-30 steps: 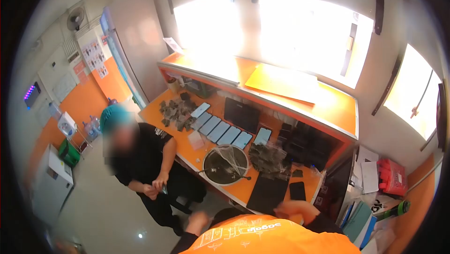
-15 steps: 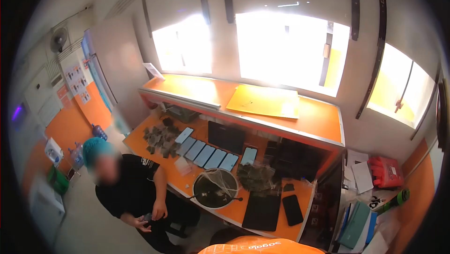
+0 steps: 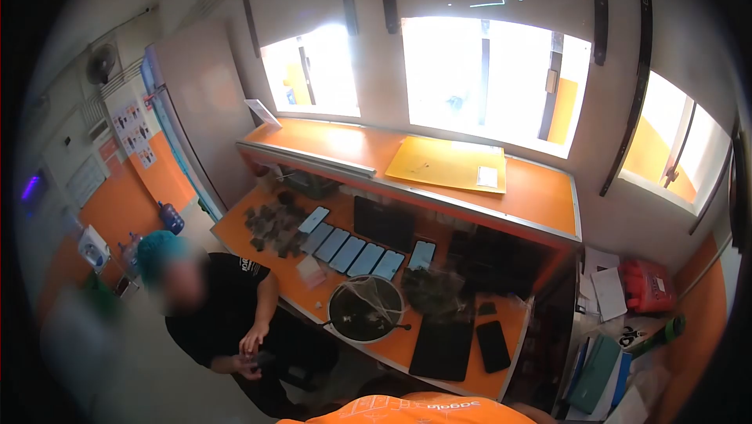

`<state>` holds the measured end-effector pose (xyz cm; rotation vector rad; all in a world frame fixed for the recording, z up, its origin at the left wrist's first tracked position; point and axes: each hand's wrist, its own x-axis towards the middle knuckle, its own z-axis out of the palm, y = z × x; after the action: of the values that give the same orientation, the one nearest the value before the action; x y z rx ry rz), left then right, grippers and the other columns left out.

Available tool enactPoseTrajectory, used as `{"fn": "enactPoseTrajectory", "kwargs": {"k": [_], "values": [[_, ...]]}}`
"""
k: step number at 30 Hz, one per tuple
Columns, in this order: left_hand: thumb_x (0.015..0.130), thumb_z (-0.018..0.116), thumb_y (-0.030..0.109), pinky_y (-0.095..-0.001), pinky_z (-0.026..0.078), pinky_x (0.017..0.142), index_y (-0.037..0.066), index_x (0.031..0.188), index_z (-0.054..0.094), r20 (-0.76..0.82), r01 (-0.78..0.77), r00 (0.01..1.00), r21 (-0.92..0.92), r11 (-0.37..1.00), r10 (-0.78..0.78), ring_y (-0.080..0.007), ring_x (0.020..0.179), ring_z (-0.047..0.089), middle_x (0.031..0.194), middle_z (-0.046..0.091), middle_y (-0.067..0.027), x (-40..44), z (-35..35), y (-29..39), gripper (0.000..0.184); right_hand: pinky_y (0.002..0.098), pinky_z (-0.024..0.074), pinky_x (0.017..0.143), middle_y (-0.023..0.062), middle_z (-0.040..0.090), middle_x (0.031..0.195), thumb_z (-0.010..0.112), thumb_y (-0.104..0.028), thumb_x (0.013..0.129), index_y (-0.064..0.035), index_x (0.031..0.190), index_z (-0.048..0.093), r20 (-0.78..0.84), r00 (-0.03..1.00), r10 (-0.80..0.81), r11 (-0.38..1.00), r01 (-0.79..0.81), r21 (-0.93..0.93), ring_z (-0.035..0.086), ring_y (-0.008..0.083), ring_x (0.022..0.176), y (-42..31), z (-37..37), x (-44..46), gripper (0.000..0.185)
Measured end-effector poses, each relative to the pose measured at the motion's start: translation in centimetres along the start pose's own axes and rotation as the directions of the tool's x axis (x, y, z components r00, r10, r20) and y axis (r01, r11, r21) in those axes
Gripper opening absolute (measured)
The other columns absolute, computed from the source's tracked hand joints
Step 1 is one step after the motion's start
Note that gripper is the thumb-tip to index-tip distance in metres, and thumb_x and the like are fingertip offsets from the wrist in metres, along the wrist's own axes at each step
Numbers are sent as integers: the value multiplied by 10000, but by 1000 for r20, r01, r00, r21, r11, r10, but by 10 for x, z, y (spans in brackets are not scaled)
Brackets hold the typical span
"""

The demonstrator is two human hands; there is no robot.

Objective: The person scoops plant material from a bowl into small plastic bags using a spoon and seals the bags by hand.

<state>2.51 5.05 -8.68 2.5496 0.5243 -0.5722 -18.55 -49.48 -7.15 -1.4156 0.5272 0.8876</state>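
Note:
Neither of my hands shows; only the orange shirt [image 3: 407, 412] on my body appears at the bottom edge. Nearest to me on the orange table [image 3: 395, 353] lie a black flat pad [image 3: 441, 348] and a dark phone [image 3: 493, 347]. A round pot [image 3: 364, 310] with clear plastic over part of it stands left of the pad. Behind the pad sits a clear bag of dark green pieces [image 3: 433, 291]. Several phones with pale screens [image 3: 347, 255] are lined up farther back, beside a pile of small dark squares [image 3: 276, 224].
A co-worker in a black shirt [image 3: 223, 299] and teal hair cover sits at the left, holding a small dark object [image 3: 261, 360]. A raised orange shelf [image 3: 329, 142] carries a yellow folder [image 3: 445, 164]. Folders [image 3: 593, 373] and a red bag [image 3: 647, 286] crowd the right side.
The view has shifted slightly, moving the table's contents a little to the right. The co-worker's hands have come closer together around the small dark object.

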Motion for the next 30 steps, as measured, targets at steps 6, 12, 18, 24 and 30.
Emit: {"fn": "enactPoseTrajectory", "kwargs": {"k": [6, 12, 18, 24, 30], "values": [[880, 650, 390, -413, 528, 796, 96, 1107, 722, -41, -41, 998, -93, 995, 37, -285, 952, 675, 1085, 701, -136, 2, -15, 6, 378, 385, 458, 985, 196, 631, 1268, 394, -414, 1051, -92, 1189, 669, 13, 998, -60, 995, 59, 80, 618, 265, 1116, 17, 10, 4, 445], [884, 650, 384, -404, 527, 792, 93, 1112, 719, -93, -91, 993, -258, 962, 69, -274, 943, 673, 1077, 702, -130, -3, -41, 19, 376, 399, 466, 976, 215, 637, 1245, 410, -390, 1042, -71, 1169, 671, -33, 999, 3, 986, -9, -164, 624, 285, 1115, 16, 10, 16, 432], [888, 650, 378, -394, 525, 789, 91, 1117, 717, -142, -175, 982, -455, 873, 123, -263, 935, 670, 1070, 702, -124, -6, -77, 45, 373, 413, 474, 968, 233, 644, 1222, 426, -367, 1032, -50, 1149, 673, -110, 993, 35, 914, -76, -399, 631, 305, 1115, 35, 9, 40, 418], [892, 650, 372, -385, 524, 785, 88, 1121, 714, -156, -225, 974, -592, 774, 164, -252, 927, 668, 1063, 702, -118, 1, -105, 77, 370, 426, 482, 959, 251, 651, 1200, 442, -343, 1023, -30, 1129, 675, -214, 976, 45, 786, -166, -595, 638, 325, 1115, 81, 12, 86, 405], [896, 650, 366, -375, 523, 781, 86, 1126, 711, -158, -251, 968, -661, 707, 196, -241, 919, 665, 1055, 702, -112, 9, -120, 101, 368, 459, 530, 859, 248, 686, 1061, 509, -264, 938, -9, 1021, 683, 71, 955, -289, 496, 213, -842, 667, 380, 1019, 64, 11, 62, 319]]}}
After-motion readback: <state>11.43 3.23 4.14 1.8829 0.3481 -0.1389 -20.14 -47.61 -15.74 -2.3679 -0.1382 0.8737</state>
